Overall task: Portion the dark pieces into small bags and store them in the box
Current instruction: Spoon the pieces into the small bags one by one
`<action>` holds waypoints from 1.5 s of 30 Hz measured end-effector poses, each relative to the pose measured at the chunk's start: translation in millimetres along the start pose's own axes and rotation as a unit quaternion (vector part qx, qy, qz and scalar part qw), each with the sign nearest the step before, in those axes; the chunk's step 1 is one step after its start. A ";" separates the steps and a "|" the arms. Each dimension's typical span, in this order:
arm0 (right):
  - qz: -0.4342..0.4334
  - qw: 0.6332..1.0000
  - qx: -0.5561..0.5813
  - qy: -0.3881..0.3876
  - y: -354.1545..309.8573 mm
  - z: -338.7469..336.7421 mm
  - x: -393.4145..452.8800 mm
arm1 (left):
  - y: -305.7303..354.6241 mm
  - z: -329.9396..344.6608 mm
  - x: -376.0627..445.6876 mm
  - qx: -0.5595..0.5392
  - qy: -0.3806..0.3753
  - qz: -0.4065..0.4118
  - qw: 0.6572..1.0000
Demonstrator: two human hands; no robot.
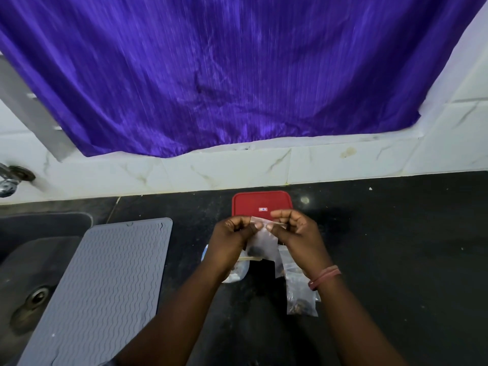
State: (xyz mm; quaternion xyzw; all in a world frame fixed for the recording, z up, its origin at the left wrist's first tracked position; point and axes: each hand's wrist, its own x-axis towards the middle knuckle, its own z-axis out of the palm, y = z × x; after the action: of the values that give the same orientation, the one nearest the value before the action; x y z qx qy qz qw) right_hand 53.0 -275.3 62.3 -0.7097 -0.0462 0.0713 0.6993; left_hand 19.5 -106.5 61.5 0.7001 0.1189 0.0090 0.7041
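Observation:
A small clear bag [264, 240] with dark pieces at its bottom hangs in the air above the black counter. My left hand [233, 237] pinches the left end of the bag's top strip and my right hand [295, 229] pinches the right end. Behind my hands stands the box with a red lid [261, 203], lid on. Under my left wrist a clear container [239, 270] with dark pieces and a wooden stick is partly hidden. Another clear bag [299, 291] holding dark pieces lies on the counter below my right wrist.
A grey ribbed mat [105, 286] lies at the left, overlapping the edge of a sink [31, 260]. A tap [10, 178] sticks out of the tiled wall at far left. A purple curtain [237, 75] hangs behind the black counter [396, 260].

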 end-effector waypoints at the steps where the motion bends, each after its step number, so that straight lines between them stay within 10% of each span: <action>1: 0.012 1.000 0.004 0.001 1.1 -1.2 -0.2 | 0.4 -1.0 0.1 0.003 -0.002 -0.002 1.000; 25: -0.006 0.999 0.000 0.036 8.3 12.8 2.8 | 2.8 4.7 8.5 0.088 0.014 0.046 0.995; 45: 0.046 0.993 0.066 0.087 33.5 -6.7 -10.4 | -3.8 15.5 3.2 -0.054 0.061 -0.082 0.993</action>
State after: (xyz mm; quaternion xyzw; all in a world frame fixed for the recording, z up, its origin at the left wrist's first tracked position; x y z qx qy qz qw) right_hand 42.8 -284.2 29.3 -0.6667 0.0524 0.0443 0.7421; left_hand 24.8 -121.3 57.1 0.6467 0.2181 0.0002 0.7309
